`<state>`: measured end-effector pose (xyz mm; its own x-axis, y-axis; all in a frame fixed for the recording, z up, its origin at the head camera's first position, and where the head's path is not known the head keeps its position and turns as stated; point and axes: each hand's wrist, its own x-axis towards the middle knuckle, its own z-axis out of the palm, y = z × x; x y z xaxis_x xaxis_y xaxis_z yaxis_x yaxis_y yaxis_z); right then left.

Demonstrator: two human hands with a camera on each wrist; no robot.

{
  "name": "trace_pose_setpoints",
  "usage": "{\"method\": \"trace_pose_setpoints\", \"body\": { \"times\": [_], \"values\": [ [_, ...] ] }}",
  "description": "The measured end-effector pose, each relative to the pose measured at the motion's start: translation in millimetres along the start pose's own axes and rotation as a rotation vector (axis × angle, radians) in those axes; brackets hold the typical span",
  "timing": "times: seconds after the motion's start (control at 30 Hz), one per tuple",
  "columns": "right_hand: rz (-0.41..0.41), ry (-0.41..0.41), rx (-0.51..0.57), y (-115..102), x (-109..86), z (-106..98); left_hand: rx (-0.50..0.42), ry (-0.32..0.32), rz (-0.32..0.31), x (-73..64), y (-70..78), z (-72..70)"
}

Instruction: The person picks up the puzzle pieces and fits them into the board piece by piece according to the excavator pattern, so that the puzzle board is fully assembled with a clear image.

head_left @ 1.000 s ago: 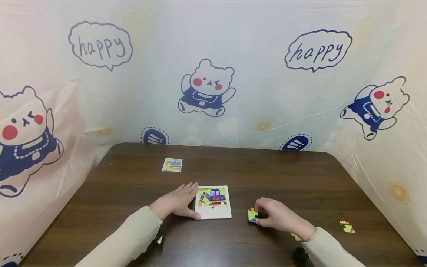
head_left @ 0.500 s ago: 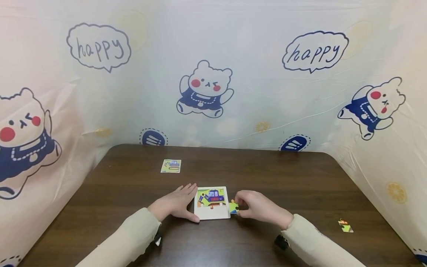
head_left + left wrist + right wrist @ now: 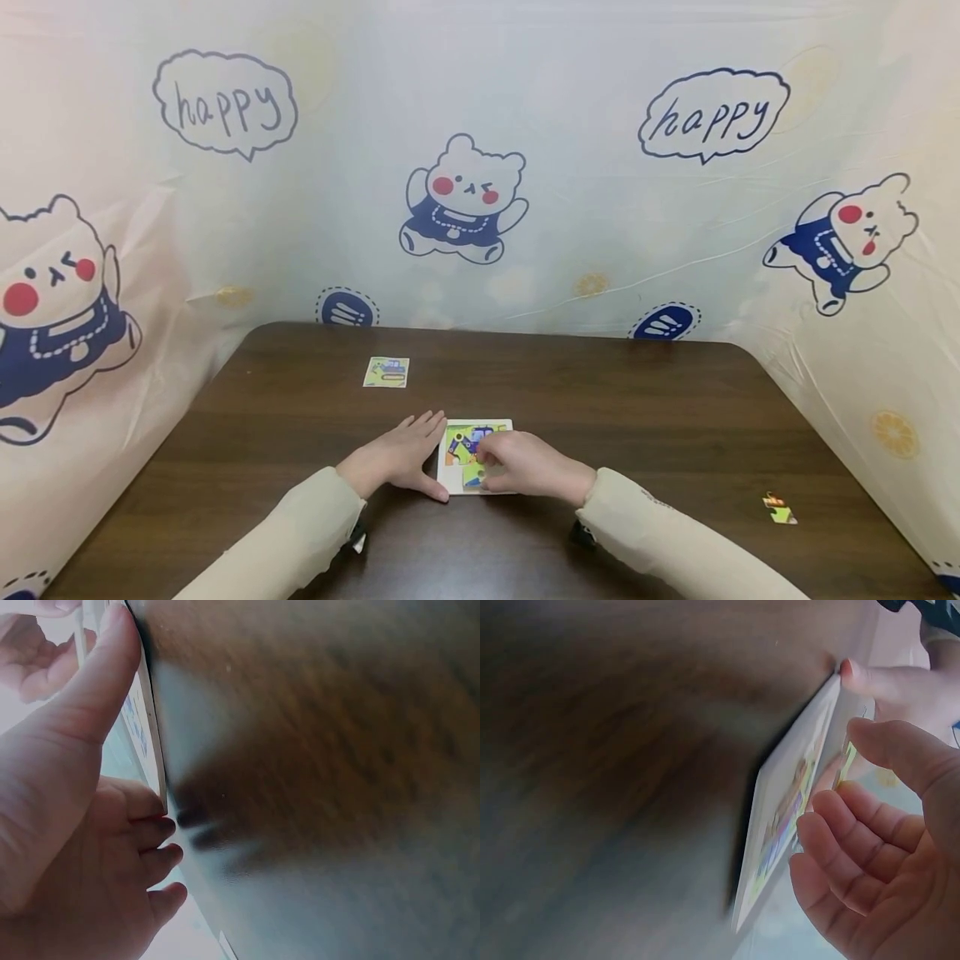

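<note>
A white puzzle tray (image 3: 451,485) lies on the table, its upper part filled with a picture of a blue digger. My left hand (image 3: 400,457) rests along the tray's left side, fingers extended, the thumb at the near corner; the left wrist view shows the thumb (image 3: 112,671) against the tray's edge. Over the lower part of the tray, my right hand (image 3: 534,465) pinches a green and blue jigsaw piece (image 3: 472,477) between thumb and fingers. Seen edge-on in the right wrist view, that piece (image 3: 847,759) is just above the tray. The right hand hides the tray's right part.
Farther back to the left lies a small square picture card (image 3: 386,372) with a digger on it. Jigsaw pieces (image 3: 783,515) in orange and green lie at the right of the dark wooden table (image 3: 600,383). A printed cloth (image 3: 585,208) hangs behind the table.
My right hand has carried the green and blue jigsaw piece leftward, from the table right of the tray to over its lower part. The left hand has stayed at the tray's side.
</note>
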<state>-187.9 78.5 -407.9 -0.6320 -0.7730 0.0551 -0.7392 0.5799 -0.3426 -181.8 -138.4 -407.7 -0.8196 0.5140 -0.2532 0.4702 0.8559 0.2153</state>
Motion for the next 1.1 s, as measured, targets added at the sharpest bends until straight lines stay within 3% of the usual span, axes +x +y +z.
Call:
{"method": "trace_pose_setpoints", "body": {
  "times": [0.37, 0.73, 1.1],
  "values": [
    [-0.041, -0.007, -0.077, -9.7, 18.5, 8.8, 0.008, 0.000, 0.002, 0.0, 1.7, -1.7],
    [-0.071, -0.030, -0.064, -10.9, 21.6, 8.5, 0.031, 0.009, 0.022, 0.2, -1.2, -0.3],
    [-0.136, 0.012, -0.153, -9.3, 22.8, 13.0, 0.051, 0.010, 0.026, -0.3, -0.4, -1.2]
  ]
}}
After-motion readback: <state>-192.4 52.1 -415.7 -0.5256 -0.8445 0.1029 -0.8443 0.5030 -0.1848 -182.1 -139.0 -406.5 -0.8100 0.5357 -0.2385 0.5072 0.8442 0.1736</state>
